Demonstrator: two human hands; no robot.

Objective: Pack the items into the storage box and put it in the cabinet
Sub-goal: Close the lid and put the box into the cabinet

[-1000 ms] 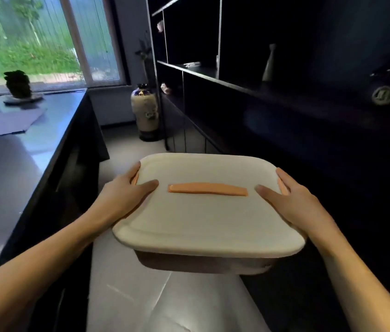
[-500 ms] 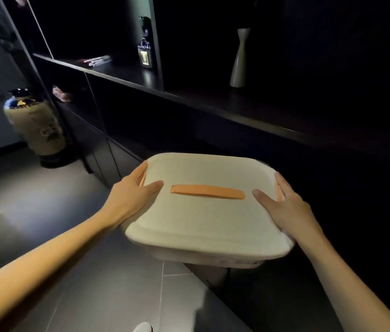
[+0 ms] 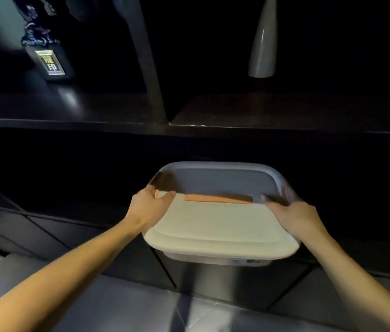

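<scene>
The storage box (image 3: pixel 218 226) is white with a closed lid and an orange handle strip (image 3: pixel 218 198) across its top. I carry it in the air with both hands. My left hand (image 3: pixel 148 202) grips its left edge, thumb on the lid. My right hand (image 3: pixel 292 209) grips its right edge the same way. The box's far half reaches into the shadow of a dark open compartment of the black cabinet (image 3: pixel 141 128), just under a shelf board. What lies inside the box is hidden by the lid.
On the shelf above stand a pale slender vase (image 3: pixel 262 44) at the right and a dark bottle with a label (image 3: pixel 47 56) at the left, split by a vertical divider (image 3: pixel 146 68). Closed dark cabinet fronts run below. Grey floor tiles (image 3: pixel 117 307) lie beneath.
I have turned to face the cabinet and stepped closer. The box has moved forward, its far half now in the shadow under the shelf. Both hands keep their hold.
</scene>
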